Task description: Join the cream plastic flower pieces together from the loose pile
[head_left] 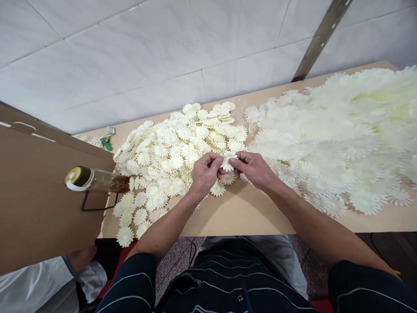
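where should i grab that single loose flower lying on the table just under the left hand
Probably by the petal tips on its near edge, coming from above. The loose flower lies flat and thin on the table, with bare board in front, while the left hand and the pile crowd its far side.

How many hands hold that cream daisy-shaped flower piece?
2: the left hand pinches the cream daisy-shaped flower piece from its left, the right hand from its right.

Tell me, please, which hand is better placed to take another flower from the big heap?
Probably the right: the right hand sits at the edge of the heap, the left hand by the spread flowers. Both pinch one flower.
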`<state>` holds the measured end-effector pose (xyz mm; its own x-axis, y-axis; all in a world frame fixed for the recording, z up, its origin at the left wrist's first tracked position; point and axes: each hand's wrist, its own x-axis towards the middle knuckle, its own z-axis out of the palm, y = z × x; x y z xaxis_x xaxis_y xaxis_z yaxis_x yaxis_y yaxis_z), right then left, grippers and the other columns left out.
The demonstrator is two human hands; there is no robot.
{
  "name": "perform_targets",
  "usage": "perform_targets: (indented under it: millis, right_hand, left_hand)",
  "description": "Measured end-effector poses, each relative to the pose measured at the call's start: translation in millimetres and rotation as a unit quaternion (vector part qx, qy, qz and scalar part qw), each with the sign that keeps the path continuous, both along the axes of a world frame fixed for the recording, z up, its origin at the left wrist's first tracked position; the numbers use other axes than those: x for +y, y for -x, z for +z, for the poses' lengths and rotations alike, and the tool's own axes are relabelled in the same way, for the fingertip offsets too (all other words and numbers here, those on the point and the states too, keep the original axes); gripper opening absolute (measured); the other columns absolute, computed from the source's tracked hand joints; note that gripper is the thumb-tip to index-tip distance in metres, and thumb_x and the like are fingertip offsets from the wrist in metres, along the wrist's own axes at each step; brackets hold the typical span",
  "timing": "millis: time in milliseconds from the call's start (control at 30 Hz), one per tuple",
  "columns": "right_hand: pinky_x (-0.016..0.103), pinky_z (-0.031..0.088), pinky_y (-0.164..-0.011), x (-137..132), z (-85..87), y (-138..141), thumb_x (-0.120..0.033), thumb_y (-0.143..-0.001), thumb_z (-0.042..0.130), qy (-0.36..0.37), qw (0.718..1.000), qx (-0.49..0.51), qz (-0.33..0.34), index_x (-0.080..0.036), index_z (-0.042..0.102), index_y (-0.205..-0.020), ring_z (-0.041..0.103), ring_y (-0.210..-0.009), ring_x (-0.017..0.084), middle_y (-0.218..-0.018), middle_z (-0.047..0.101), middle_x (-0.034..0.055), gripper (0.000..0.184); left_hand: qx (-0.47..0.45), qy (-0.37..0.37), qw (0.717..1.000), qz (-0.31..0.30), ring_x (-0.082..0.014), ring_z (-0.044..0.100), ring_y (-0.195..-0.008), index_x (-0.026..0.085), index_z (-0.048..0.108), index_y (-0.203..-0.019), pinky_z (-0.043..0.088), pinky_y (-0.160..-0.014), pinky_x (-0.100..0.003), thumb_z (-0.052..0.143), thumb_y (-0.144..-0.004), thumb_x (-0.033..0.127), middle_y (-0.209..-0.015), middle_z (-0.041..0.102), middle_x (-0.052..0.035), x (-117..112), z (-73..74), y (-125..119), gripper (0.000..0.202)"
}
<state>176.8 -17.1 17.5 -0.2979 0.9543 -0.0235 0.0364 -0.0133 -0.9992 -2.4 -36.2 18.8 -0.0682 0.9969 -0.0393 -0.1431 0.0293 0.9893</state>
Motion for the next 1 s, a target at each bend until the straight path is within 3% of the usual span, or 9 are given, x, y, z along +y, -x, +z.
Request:
perform_targets:
  millis: [267, 433, 533, 700, 833, 900, 1000]
  right_hand:
    - [0.026, 0.042, -0.042, 5, -1.5, -5, -0.075, -0.067, 0.094, 0.031, 0.995, 0.095, -0.016, -0.021, 0.063, -0.07, 0.048, -0.042, 0.01, -0.055, 0.058, -0.0043, 0.063]
    - [0.028, 0.042, -0.047, 5, -1.7, -1, -0.074, -0.084, 0.082, -0.03, 0.996, -0.042, -0.074, -0.023, 0.064, -0.076, 0.053, -0.043, 0.014, -0.05, 0.06, -0.0035, 0.055]
    - [0.029, 0.042, -0.049, 2, -1.4, 1, -0.072, -0.092, 0.075, -0.069, 0.99, -0.093, -0.085, -0.024, 0.062, -0.076, 0.055, -0.044, 0.015, -0.05, 0.06, -0.0035, 0.051]
    - [0.031, 0.048, -0.054, -3, 0.6, -2, -0.07, -0.099, 0.065, -0.076, 0.995, -0.056, -0.028, -0.025, 0.063, -0.08, 0.059, -0.048, 0.017, -0.055, 0.062, -0.0026, 0.048]
    - [0.03, 0.05, -0.053, -6, 0.2, -5, -0.069, -0.098, 0.07, -0.04, 0.999, -0.003, 0.02, -0.024, 0.06, -0.08, 0.057, -0.047, 0.015, -0.056, 0.061, -0.0032, 0.049]
    - [0.029, 0.053, -0.055, -5, -2.5, -6, -0.068, -0.094, 0.076, -0.048, 0.999, 0.009, 0.015, -0.023, 0.064, -0.088, 0.06, -0.053, 0.015, -0.064, 0.065, -0.002, 0.048]
    - [0.031, 0.061, -0.067, -3, -9.0, -7, -0.066, -0.089, 0.085, -0.149, 0.989, -0.012, 0.008, -0.019, 0.069, -0.124, 0.072, -0.082, 0.02, -0.1, 0.075, 0.0082, 0.061]
  left_hand:
    - [-0.109, 0.063, 0.991, -0.045, -0.0084, 0.06, -0.05, 0.02, 0.065, -0.087, 0.044, -0.045, -0.021, 0.1, -0.069, 0.06, -0.07, 0.063, 0.004, 5, 3.3, -15, 0.056]
    - [-0.089, 0.025, 0.995, -0.044, -0.0118, 0.065, -0.056, 0.02, 0.069, -0.096, 0.05, -0.05, -0.022, 0.097, -0.072, 0.064, -0.066, 0.066, 0.0033, 6, -4.1, -11, 0.058]
    - [-0.049, 0.012, 0.998, -0.025, -0.0122, 0.064, -0.051, 0.019, 0.069, -0.093, 0.051, -0.049, -0.023, 0.095, -0.073, 0.066, -0.061, 0.066, 0.0033, 5, -11.4, -9, 0.057]
    - [-0.044, 0.027, 0.998, -0.041, -0.0111, 0.06, -0.047, 0.019, 0.069, -0.085, 0.048, -0.046, -0.022, 0.09, -0.08, 0.067, -0.058, 0.067, 0.0022, 2, -16.3, -7, 0.053]
    - [-0.072, 0.059, 0.994, -0.06, -0.0086, 0.05, -0.039, 0.021, 0.063, -0.08, 0.037, -0.039, -0.02, 0.09, -0.08, 0.068, -0.049, 0.056, 0.0067, -2, -13.7, -6, 0.055]
    - [-0.094, 0.079, 0.989, -0.076, -0.0077, 0.046, -0.035, 0.021, 0.06, -0.079, 0.031, -0.035, -0.019, 0.092, -0.077, 0.07, -0.047, 0.054, 0.0071, -4, -12.5, -7, 0.058]
    - [-0.141, 0.114, 0.978, -0.099, -0.0068, 0.041, -0.031, 0.021, 0.058, -0.078, 0.026, -0.032, -0.019, 0.095, -0.073, 0.067, -0.046, 0.055, 0.0068, -8, -12.5, -11, 0.06]
